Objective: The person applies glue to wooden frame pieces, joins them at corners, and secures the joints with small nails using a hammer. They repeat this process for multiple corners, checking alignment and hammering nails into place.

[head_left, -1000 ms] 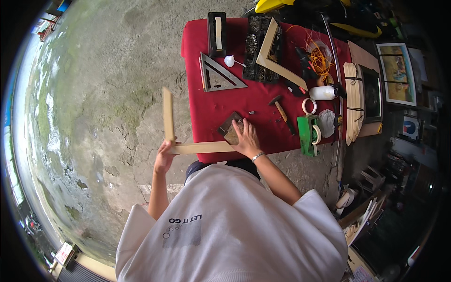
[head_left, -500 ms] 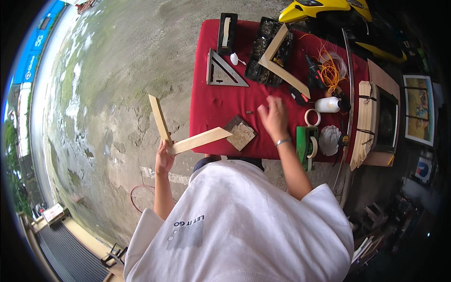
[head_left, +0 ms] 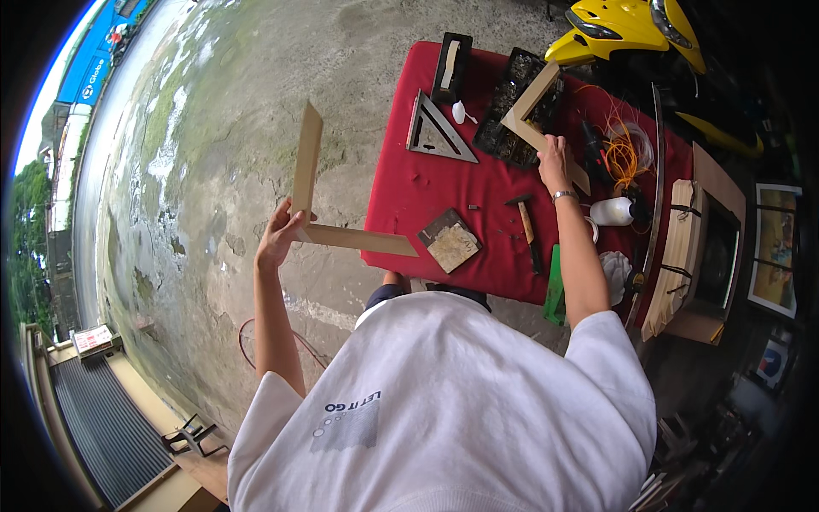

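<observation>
**Two frame corners, one in each hand**

Out over the concrete floor, off the left edge of the red-covered counter [head_left: 444, 192], the left hand [head_left: 280, 237] holds an L-shaped wooden frame corner [head_left: 317, 224] at its joint, fingers closed around the wood; one leg points up and the other runs toward the counter. A second ago that piece lay lower and flatter against the counter's edge; now it is lifted clear and tilted. The right hand [head_left: 553, 162] has left the small square block [head_left: 450, 241] near the counter's front edge and reached to the far side, where it rests on a second L-shaped wooden corner [head_left: 539, 115] lying across a black tray [head_left: 512, 119]. Its fingers appear to curl over that piece, though whether they truly grip it I cannot tell.

Judging by this, both halves of a frame are now in hand, which suggests they are being brought together.

Near the right hand lie a hammer [head_left: 526, 229], a white glue bottle [head_left: 612, 211], a coil of orange cord [head_left: 624, 154] and a metal triangular square [head_left: 438, 132]. Behind the counter stands a yellow scooter [head_left: 627, 34].
</observation>
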`<control>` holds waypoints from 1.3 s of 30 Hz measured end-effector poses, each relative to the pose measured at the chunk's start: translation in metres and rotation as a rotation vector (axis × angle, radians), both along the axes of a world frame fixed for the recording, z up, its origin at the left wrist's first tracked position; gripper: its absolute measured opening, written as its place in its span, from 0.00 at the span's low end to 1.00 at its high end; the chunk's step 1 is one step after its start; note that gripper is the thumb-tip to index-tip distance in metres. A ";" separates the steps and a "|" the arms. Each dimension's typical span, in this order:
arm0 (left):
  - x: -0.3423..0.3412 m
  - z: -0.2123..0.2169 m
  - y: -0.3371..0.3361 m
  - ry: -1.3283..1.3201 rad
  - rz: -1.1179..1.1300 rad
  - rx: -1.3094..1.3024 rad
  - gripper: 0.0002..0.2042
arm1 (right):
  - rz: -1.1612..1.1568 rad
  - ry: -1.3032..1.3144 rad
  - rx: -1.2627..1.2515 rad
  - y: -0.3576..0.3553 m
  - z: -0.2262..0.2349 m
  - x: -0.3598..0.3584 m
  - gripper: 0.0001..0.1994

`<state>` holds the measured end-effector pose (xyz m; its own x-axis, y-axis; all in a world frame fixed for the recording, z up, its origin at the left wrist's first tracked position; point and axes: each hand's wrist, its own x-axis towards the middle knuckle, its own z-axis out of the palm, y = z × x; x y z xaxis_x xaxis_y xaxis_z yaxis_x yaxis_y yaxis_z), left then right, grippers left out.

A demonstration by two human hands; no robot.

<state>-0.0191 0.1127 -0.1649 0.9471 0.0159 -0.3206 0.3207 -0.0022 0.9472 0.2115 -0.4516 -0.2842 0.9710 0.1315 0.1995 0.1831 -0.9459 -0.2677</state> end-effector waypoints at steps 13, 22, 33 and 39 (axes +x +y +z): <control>0.023 0.091 0.050 -0.324 0.198 -0.107 0.10 | 0.542 0.223 -0.023 0.111 0.026 -0.219 0.16; 0.015 0.129 0.088 -0.742 0.486 0.097 0.20 | 0.338 0.228 0.257 0.173 0.016 -0.183 0.27; -0.091 0.172 0.092 -0.692 1.028 -0.097 0.19 | -0.607 0.126 0.785 0.267 -0.093 0.055 0.36; -0.144 0.162 0.064 -0.624 1.124 -0.141 0.20 | -0.727 0.084 0.758 0.279 -0.055 0.052 0.20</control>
<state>-0.1629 0.1764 -0.0025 0.4257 0.8988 0.1046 -0.4125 0.0898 0.9065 0.2635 -0.1728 -0.3389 0.7810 -0.6186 -0.0858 -0.4076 -0.4007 -0.8205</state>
